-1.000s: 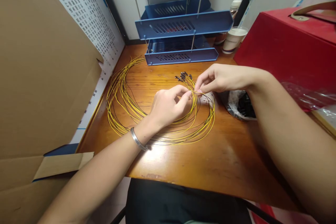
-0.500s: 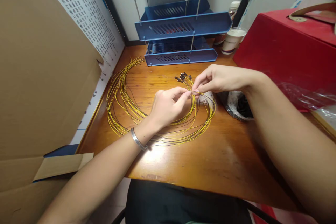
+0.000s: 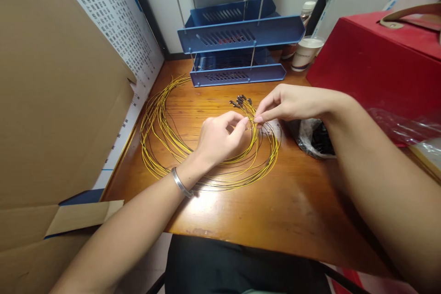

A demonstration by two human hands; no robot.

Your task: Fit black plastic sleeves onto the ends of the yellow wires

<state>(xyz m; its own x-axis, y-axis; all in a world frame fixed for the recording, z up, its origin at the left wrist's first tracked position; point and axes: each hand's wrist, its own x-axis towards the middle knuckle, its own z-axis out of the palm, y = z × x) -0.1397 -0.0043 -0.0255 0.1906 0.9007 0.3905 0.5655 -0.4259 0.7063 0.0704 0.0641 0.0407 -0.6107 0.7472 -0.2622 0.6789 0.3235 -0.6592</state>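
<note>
A loose coil of thin yellow and black wires [image 3: 161,135] lies on the wooden desk, curving from the left round to the right. Above its right part, my left hand [image 3: 222,138] pinches a wire between thumb and forefinger. Close beside it, my right hand [image 3: 275,105] is closed too, thumb against fingers, on the same thin wire; the fingertips are a short gap apart. Just behind the hands sit several small black connectors [image 3: 240,100] at the wire ends. What exactly lies at the fingertips is too small to make out fully.
A blue tiered letter tray [image 3: 237,76] stands at the back. A red box [image 3: 372,73] with a handle is on the right, near a paper cup [image 3: 306,53]. A plastic bag of black pieces [image 3: 322,140] lies beside my right wrist. Cardboard [image 3: 62,101] borders the left.
My right hand has shifted slightly to the right, and the gap between the fingertips has widened a little. My left hand has barely moved. The coil lies nearly the same.
</note>
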